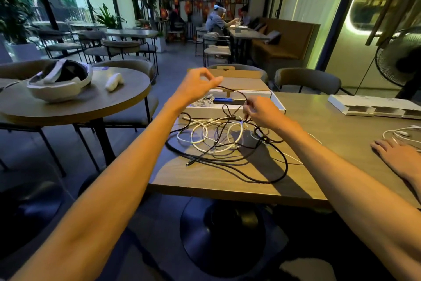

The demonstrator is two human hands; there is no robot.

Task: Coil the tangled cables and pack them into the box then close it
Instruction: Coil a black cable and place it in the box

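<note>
**Both hands pinching the black cable above the tangle**

Your left hand [197, 85] is hanging raised at the centre of the frame, thumb and fingertips closed together on the black cable [237, 91]. Your right hand [262, 113] is sitting lower and just right of centre, pinching the same cable where it is dropping toward the table [205, 180]. A short arc of cable is spanning the gap between the two grips.

Below your hands, the rest of the black cable is sprawling in wide loops across the table, tangled with a white cable [192, 136] lying in looser rings.

Just behind the tangle, the box [211, 111] is sitting open with its lid flap standing up at the back. A white bundle [205, 100] is lying inside it.

At the right edge, another person's hand [396, 155] is resting flat on the table. At the left, a round table [79, 107] is carrying a white headset [59, 80] and a controller [114, 82].
</note>
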